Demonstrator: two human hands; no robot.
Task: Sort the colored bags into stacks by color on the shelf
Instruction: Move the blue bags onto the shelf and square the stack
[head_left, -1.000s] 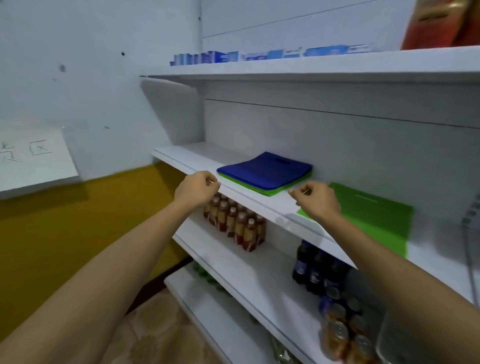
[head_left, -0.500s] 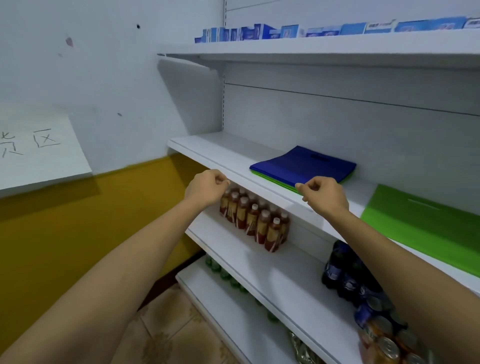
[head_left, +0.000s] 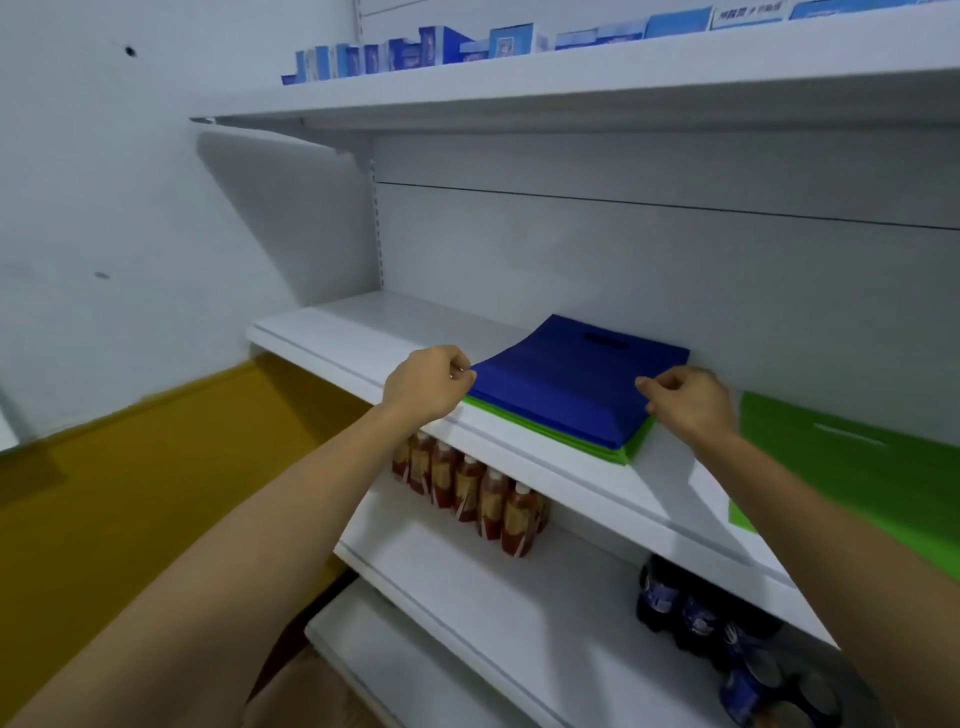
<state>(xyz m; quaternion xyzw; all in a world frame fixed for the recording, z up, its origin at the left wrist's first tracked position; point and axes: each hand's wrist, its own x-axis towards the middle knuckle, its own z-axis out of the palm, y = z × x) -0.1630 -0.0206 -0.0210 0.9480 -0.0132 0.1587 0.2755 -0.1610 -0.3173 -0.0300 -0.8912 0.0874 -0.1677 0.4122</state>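
Note:
A stack of bags lies on the middle white shelf (head_left: 363, 338), with a blue bag (head_left: 566, 384) on top and green bags (head_left: 618, 456) showing under its front edge. My left hand (head_left: 426, 389) pinches the blue bag's front left corner. At the bag's front right edge, my right hand (head_left: 685, 402) has its fingertips closed. A separate green bag (head_left: 841, 467) lies flat on the same shelf to the right, partly hidden by my right forearm.
Brown drink bottles (head_left: 467, 488) and dark bottles (head_left: 675, 608) stand on the shelf below. Blue and white boxes (head_left: 415, 49) line the top shelf. Bare shelf surface lies left of the stack, beside a white and yellow wall (head_left: 130, 467).
Both hands have moved forward from the shelf's front edge to the blue bag's front corners and closed on them. The view has shifted closer and left.

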